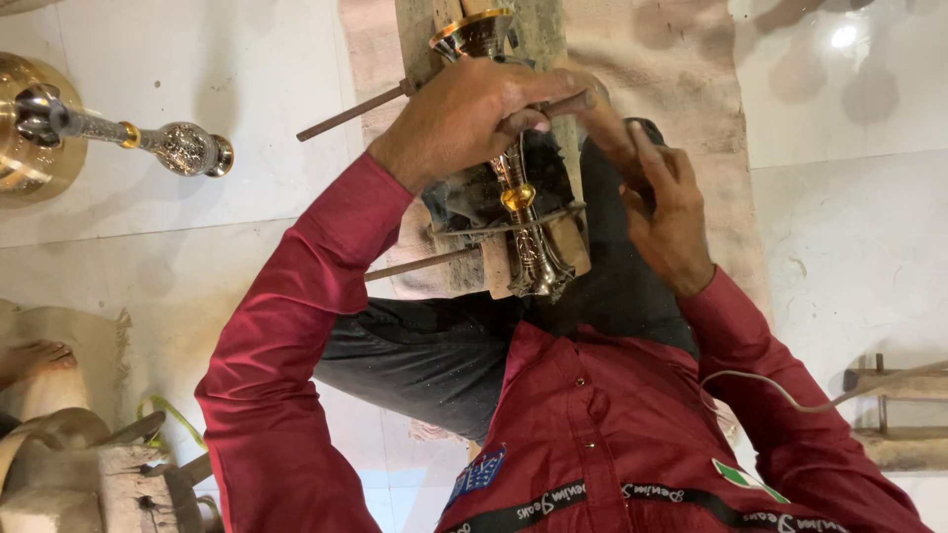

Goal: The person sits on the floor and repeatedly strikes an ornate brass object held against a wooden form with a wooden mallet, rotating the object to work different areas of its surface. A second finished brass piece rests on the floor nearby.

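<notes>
1. Head view, the work: an ornate metal stem (517,197), brass and silver in colour, is seen lying lengthwise on a wooden block (546,44). The block runs from the top edge of the floor (197,79) down towards the person's lap, over a worn cloth mat (691,79).
2. Head view, left hand: the left hand (472,116) is reached forward from a red sleeve, with the elbow bent and the wrist turned inward over the stem. Its fingers are closed tightly around a thin rod (346,114), whose far end points towards the left edge of the floor. The knuckles are held just above the stem's upper part.
3. Head view, right hand: the right hand (664,202) is raised beside the block's right edge, palm turned inward and fingers curled upward near the rod's thicker end. Whether anything is pinched there cannot be told, as the fingertips are blurred.
4. Head view, nearby: a second rod (415,265) is seen sticking out leftward from under the block, near the stem's flared lower end.
5. Head view, surroundings: a second silver stem (178,146) on a brass base (25,148) is laid at the floor's upper left corner. A bare foot (35,357) is seen at the left edge, and a pale cable (790,395) is trailed across the right sleeve.
</notes>
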